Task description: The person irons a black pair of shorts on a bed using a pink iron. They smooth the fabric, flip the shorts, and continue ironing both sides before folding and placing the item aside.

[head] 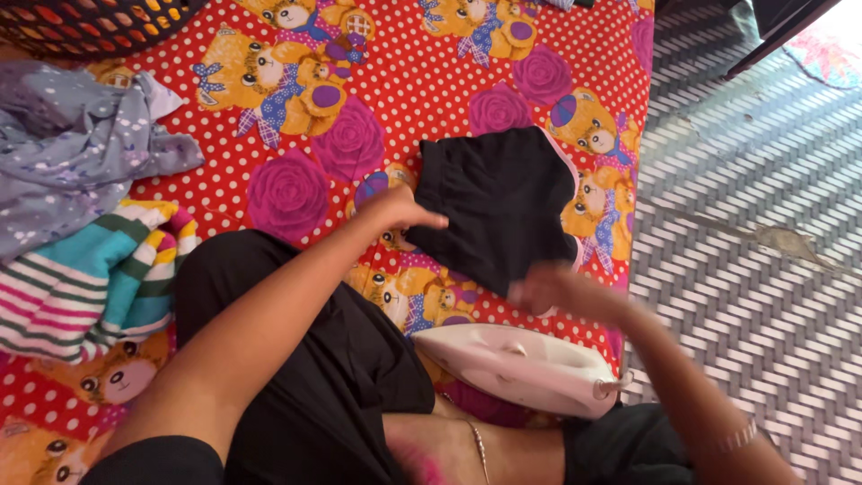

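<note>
A folded black garment lies on a red polka-dot sheet printed with bears and roses. My left hand rests with its fingers on the garment's left edge. At the garment's near corner my right hand is blurred with motion, and I cannot tell whether it grips the cloth. A white garment lies just under my right forearm, beside my black-clad knee.
A pile of clothes sits at the left: a grey-blue printed cloth over a striped one. A dark mesh basket stands at the top left. A grey woven mat covers the floor to the right of the sheet.
</note>
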